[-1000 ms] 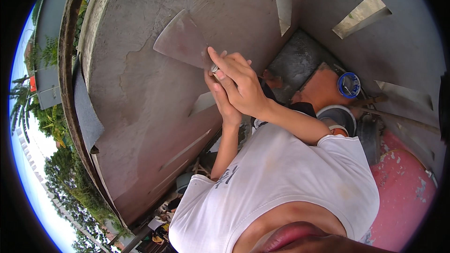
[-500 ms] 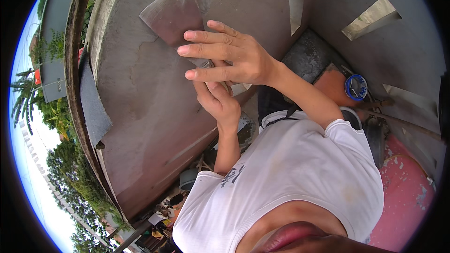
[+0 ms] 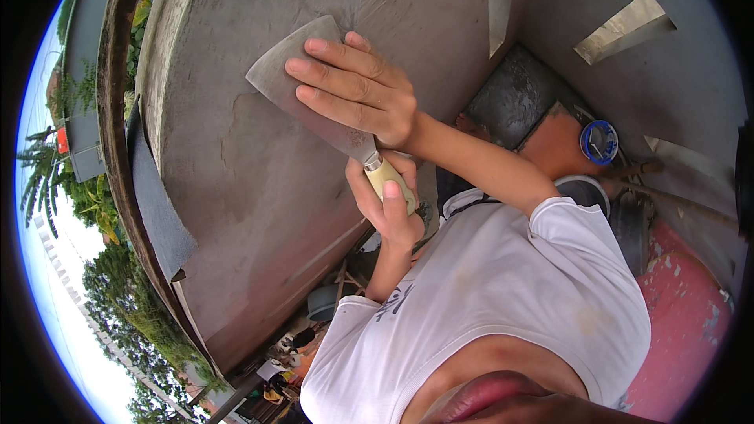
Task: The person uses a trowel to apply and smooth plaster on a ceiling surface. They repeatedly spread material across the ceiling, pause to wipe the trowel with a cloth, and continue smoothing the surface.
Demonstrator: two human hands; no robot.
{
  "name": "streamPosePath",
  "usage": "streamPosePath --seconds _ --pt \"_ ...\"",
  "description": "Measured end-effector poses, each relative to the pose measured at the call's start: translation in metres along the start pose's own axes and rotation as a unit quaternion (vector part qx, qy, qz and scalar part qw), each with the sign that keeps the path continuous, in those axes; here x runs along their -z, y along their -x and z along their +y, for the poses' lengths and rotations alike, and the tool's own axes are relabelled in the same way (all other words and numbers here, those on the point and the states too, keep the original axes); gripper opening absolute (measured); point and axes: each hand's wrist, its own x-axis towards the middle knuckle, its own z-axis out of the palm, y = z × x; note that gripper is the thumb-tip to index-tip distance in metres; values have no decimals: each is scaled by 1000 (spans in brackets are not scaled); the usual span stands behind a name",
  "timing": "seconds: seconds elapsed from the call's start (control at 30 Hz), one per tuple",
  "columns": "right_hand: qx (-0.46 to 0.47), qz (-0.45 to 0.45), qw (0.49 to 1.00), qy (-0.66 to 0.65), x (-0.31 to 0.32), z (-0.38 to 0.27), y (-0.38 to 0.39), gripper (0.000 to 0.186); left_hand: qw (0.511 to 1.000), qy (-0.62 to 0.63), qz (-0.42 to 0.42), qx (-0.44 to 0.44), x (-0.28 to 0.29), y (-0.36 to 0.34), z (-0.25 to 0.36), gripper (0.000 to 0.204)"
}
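Observation:
My left hand is closed around the pale handle of a wide putty knife, its thumb lying along the grip. The knife's broad metal blade points up and to the left, over the grey plastered wall. Whether the blade's edge touches the plaster, I cannot tell. My right hand lies across the blade, its fingers stretched out flat and close together. The right thumb is hidden.
To the right, a blue-rimmed round container sits beside an orange-brown surface. A wooden-handled pole leans there, near a peeling pink surface. A dark wooden post edges the wall at left; greenery lies beyond.
The putty knife has shifted slightly down and right, and its handle has come into sight. My right hand has moved from spread fingers near the handle to lying flat on the blade.

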Motion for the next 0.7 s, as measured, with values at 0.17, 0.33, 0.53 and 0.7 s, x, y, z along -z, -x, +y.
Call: streamPosePath --seconds 0.17,0.33,0.53,0.7 --pt "-17 34 999 11 -8 -7 15 48 997 -70 -4 -46 4 4 -2 61" --pt "-51 50 997 -27 -10 -9 35 46 985 -159 -31 -50 3 12 2 57" --pt "-79 121 985 -95 -22 -6 24 33 988 -143 -54 -24 -6 9 12 57" --pt "-111 159 976 -97 -26 -10 20 28 988 -140 -59 -30 -6 9 11 56"
